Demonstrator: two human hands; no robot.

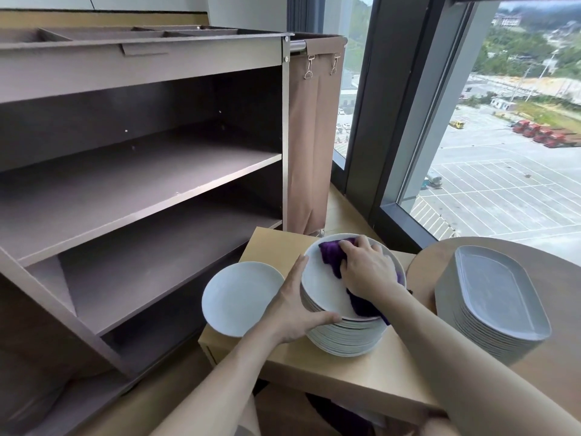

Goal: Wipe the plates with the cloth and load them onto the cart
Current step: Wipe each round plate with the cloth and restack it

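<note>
Our bare forearms reach up from the bottom edge toward a tall stack of round plates (345,339) on the low wooden table (361,376). Our right hand (366,267) lies on the top plate (323,292), fingers curled over a bunched purple cloth (330,254) and pressing it onto the plate's face; a tail of the cloth hangs over the near right rim. Our left hand (295,313) braces the left side of the stack, thumb and forefinger spread wide along the top plate's rim, and its other fingers are hidden from us. Just left of the stack, a single plate (239,298) sits at the table's left edge. The cart (141,171) stands to the left, close by the table, its open shelves facing us. A brown fabric bag (311,136) hangs from its right end on metal clips. To the right, a round table (562,357) carries a stack of grey oblong platters (496,303). Beyond it, a window (503,136) looks onto a car park.
</note>
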